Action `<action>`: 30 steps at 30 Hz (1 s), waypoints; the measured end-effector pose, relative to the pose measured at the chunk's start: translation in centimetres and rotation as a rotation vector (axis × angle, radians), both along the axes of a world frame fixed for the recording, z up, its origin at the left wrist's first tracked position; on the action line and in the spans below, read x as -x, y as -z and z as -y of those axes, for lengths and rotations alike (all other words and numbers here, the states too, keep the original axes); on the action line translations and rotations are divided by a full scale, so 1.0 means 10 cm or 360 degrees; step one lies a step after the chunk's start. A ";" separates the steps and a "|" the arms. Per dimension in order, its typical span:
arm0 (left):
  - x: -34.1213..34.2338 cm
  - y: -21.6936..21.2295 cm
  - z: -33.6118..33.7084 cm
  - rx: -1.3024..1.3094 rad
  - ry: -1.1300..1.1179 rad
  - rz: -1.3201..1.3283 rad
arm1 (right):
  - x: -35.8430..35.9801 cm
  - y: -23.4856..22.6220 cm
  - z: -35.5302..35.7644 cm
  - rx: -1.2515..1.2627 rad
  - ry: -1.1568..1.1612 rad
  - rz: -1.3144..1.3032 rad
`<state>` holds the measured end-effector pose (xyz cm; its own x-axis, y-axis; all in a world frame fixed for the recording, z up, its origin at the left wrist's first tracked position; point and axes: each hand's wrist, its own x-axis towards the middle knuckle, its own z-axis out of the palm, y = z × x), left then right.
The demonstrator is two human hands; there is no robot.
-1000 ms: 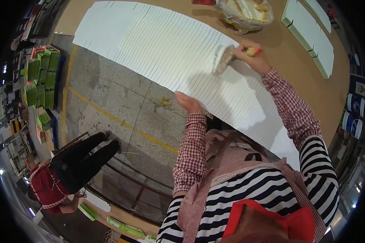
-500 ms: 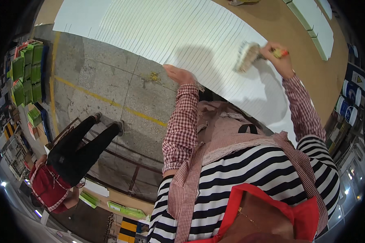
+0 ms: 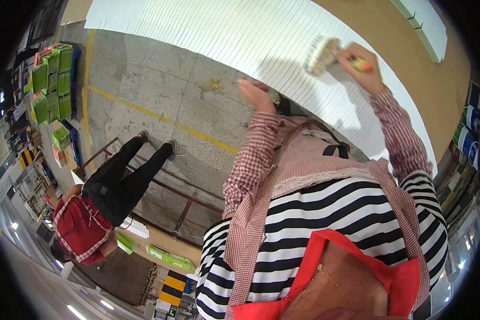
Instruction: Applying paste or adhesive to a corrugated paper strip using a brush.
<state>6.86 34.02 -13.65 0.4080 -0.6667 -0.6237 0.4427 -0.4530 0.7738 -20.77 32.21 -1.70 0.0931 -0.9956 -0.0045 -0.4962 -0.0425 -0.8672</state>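
Compared with half a second ago, the brush [image 3: 321,56] is shifted a bit to the left over the white sheets [image 3: 197,26], and the left hand [image 3: 258,96] is drawn back toward the striped shirt [image 3: 325,202]. The brush is gripped by the right hand [image 3: 367,77], with the fingers wrapped around its yellow and red handle [image 3: 361,65]. It is found at the upper right of the frame, over the long row of sheets. Its wide, pale end is pointed to the left, away from the right hand, and its handle is tipped right and a little down. The row is slanted from the upper left down to the right. Whether the sheets are touched by the brush cannot be told, as it is blurred. The left hand is seen near the top middle, just beside the near edge of the sheets, half open, with nothing seen in it. The brush is placed up and to the right of it, well apart, so the right hand is nearer. White boards [image 3: 434,29] are laid on the brown table [image 3: 405,58] at the upper right.
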 end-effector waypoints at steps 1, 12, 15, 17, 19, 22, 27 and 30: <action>0.04 0.12 -0.19 0.0046 0.0126 -0.0040 | -0.03 -0.06 -0.11 0.0002 -0.0011 0.0019; 0.67 0.09 -0.65 0.0040 0.0422 0.0157 | -0.79 0.22 0.29 0.0604 -0.0217 0.0156; 0.71 -0.07 -0.59 0.0112 0.0387 -0.0021 | -0.61 0.17 0.17 0.0581 -0.0305 -0.0005; 0.72 -0.12 -0.57 -0.0020 0.0366 0.0035 | -0.38 0.05 0.00 0.0310 -0.0408 -0.0136; 0.65 -0.06 -0.65 -0.0011 0.0365 -0.0007 | -0.33 -0.08 -0.11 0.0388 -0.0451 -0.0164; 0.70 -0.01 -0.76 -0.0028 0.0411 0.0046 | -0.51 -0.19 0.03 0.0504 -0.0424 -0.0098; 0.83 -0.14 -0.70 0.0008 0.0404 -0.0247 | -0.85 0.05 0.50 0.0862 -0.0347 -0.0057; 0.69 0.00 -0.71 0.0031 0.0355 -0.0137 | -0.77 0.01 0.24 0.0487 -0.0407 -0.0139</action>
